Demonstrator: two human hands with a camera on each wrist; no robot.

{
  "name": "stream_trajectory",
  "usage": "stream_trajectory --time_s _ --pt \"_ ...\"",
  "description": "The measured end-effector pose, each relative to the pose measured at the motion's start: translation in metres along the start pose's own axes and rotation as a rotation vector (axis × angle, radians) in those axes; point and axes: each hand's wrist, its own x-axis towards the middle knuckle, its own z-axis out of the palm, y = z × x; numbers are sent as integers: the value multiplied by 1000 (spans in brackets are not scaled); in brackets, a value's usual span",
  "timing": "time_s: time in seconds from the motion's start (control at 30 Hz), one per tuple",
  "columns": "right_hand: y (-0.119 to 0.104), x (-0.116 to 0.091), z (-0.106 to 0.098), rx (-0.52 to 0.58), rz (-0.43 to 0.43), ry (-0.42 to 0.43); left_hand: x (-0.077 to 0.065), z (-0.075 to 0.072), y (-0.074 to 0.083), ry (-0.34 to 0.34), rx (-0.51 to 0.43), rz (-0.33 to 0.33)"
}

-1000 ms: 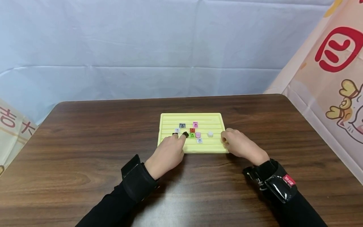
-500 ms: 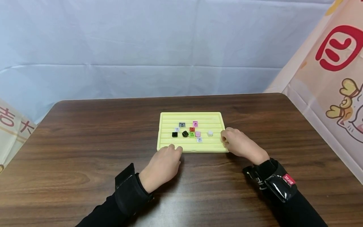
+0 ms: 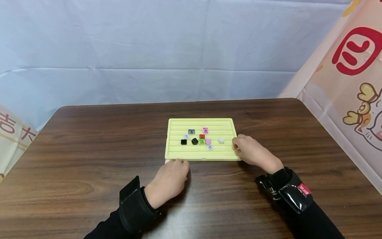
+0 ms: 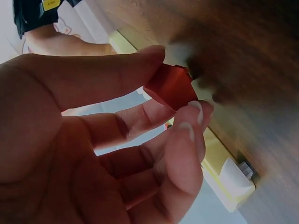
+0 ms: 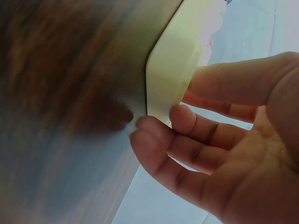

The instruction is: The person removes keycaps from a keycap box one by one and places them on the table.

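Observation:
My left hand (image 3: pixel 168 181) is just in front of the yellow tray's (image 3: pixel 179 154) near edge. In the left wrist view, its thumb and fingertips pinch a red keycap (image 4: pixel 173 87), which the hand hides from the head view. At the tray's right front corner, my right hand (image 3: pixel 253 151) grips the rim between thumb and fingers. On the tray lie a black keycap (image 3: pixel 183 142), a tilted black keycap (image 3: pixel 195 141), a green keycap (image 3: pixel 202 141), another red keycap (image 3: pixel 202 136) and a white keycap (image 3: pixel 221 140).
Further keycaps on the tray include a grey one (image 3: pixel 191 131) and a bright pink one (image 3: pixel 205 130). A small white piece (image 4: pixel 236 177) shows by the tray's front left corner, its kind unclear. Brown table (image 3: pixel 89 159) surrounds the tray; a pale cloth (image 3: pixel 134 49) hangs behind.
My left hand has drawn back toward me from the two black keycaps to below the tray's front edge, uncovering them. The right hand has stayed at its corner.

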Motion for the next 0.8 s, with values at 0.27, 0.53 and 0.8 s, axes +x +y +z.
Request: stream_trajectory --time_s 0.27,0.53,0.8 --pt "0 0 0 -4 -7 7 -2 -3 1 -29 -9 -19" --pt "-1 0 0 1 -2 3 -4 -6 0 -9 13 -18" --pt "-1 0 0 -7 -2 7 -3 -6 -1 34 28 2"
